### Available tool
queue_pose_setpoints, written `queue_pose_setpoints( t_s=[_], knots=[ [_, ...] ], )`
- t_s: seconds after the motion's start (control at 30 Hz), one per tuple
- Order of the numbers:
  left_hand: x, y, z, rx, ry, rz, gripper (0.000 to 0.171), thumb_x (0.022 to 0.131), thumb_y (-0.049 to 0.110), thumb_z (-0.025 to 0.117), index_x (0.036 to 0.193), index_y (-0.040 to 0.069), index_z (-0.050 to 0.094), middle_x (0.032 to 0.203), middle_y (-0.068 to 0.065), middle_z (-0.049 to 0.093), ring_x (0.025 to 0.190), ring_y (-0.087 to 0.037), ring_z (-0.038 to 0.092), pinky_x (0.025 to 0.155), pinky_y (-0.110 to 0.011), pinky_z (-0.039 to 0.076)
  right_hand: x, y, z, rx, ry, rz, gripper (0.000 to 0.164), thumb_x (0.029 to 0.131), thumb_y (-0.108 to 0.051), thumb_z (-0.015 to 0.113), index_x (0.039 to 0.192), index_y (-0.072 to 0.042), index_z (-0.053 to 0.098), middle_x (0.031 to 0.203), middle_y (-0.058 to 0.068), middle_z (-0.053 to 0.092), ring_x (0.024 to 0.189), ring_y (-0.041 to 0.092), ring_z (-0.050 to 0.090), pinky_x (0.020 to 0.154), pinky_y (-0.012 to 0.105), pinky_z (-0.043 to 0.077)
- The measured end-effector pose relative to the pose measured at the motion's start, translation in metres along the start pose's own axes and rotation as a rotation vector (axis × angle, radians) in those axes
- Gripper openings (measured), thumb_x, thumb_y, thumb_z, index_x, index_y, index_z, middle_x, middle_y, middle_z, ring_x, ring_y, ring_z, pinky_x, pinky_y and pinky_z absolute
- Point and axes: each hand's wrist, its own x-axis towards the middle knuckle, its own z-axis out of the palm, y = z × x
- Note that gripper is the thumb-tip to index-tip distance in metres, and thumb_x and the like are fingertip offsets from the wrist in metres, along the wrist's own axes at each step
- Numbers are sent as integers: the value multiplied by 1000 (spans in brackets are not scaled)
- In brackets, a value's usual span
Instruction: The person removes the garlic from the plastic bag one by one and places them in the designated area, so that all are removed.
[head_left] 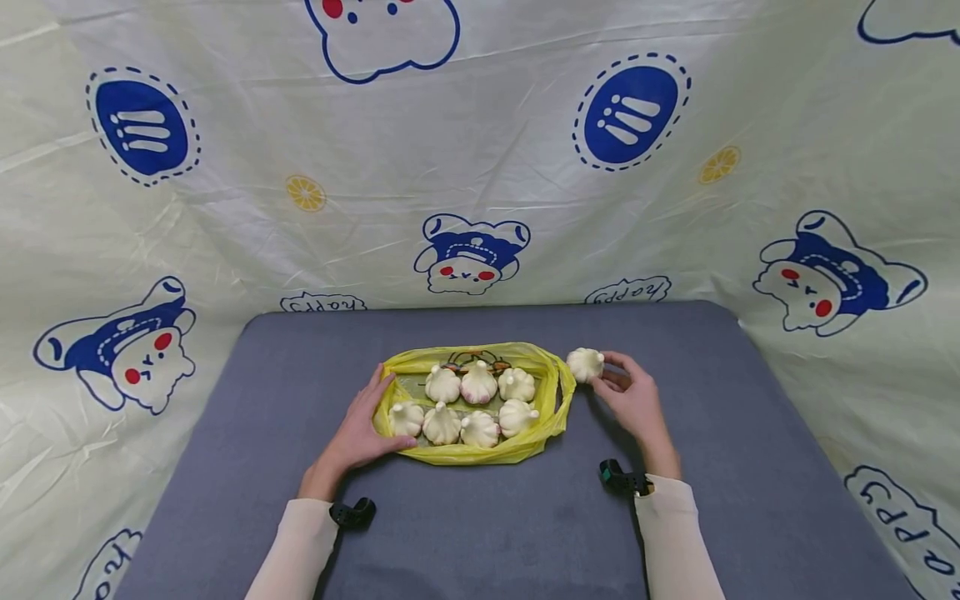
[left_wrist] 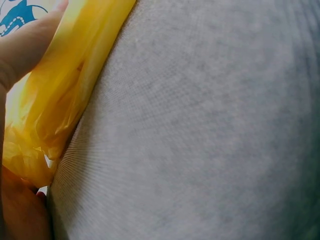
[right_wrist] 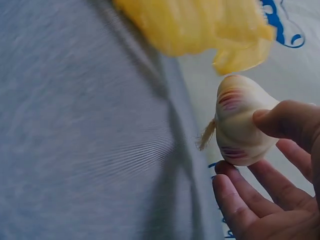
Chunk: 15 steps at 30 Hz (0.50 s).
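A yellow plastic bag [head_left: 480, 454] lies spread wide on the table, its rim turned out. Two rows of garlic bulbs [head_left: 478, 383], several in all, sit inside. My left hand [head_left: 358, 429] holds the bag's left end, thumb along the front edge and fingers at the back corner. In the left wrist view, the yellow plastic [left_wrist: 75, 75] runs between thumb and fingers. Just right of the bag, my right hand [head_left: 633, 400] pinches a single garlic bulb [head_left: 585, 365] between thumb and fingers. Purple streaks and dry roots show on this bulb [right_wrist: 245, 120] in the right wrist view.
The table [head_left: 480, 533] has a grey-blue cloth surface with rounded back corners. Behind it hangs a pale printed curtain [head_left: 480, 167]. Each wrist bears a black device, one on the left wrist [head_left: 354, 513] and one on the right [head_left: 622, 477].
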Motion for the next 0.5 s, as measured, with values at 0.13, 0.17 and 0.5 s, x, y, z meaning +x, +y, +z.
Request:
queue_pose_setpoints(
  t_s=[0.13, 0.17, 0.5],
  knots=[
    [0, -1, 1, 2, 2, 0, 116, 74, 45, 90, 163, 7, 26, 174, -14, 6, 157, -46, 12, 124, -68, 11, 0, 7, 3, -5, -4, 18, 46, 97, -8, 70, 140, 2, 55, 141, 25, 57, 126, 42, 62, 84, 3, 47],
    [0, -2, 1, 4, 3, 0, 116, 74, 45, 90, 163, 7, 26, 174, -14, 6, 157, -46, 12, 124, -67, 11, 0, 8, 4, -6, -6, 21, 46, 97, -8, 70, 140, 2, 55, 141, 25, 57, 126, 42, 62, 84, 2, 47],
    [1, -2, 1, 10, 3, 5, 116, 74, 44, 90, 163, 6, 26, 174, -15, 6, 157, -46, 12, 124, -67, 11, 1, 14, 7, 28, -17, 26, 48, 97, -5, 70, 141, 4, 53, 142, 27, 56, 125, 43, 61, 84, 3, 48]
  ],
)
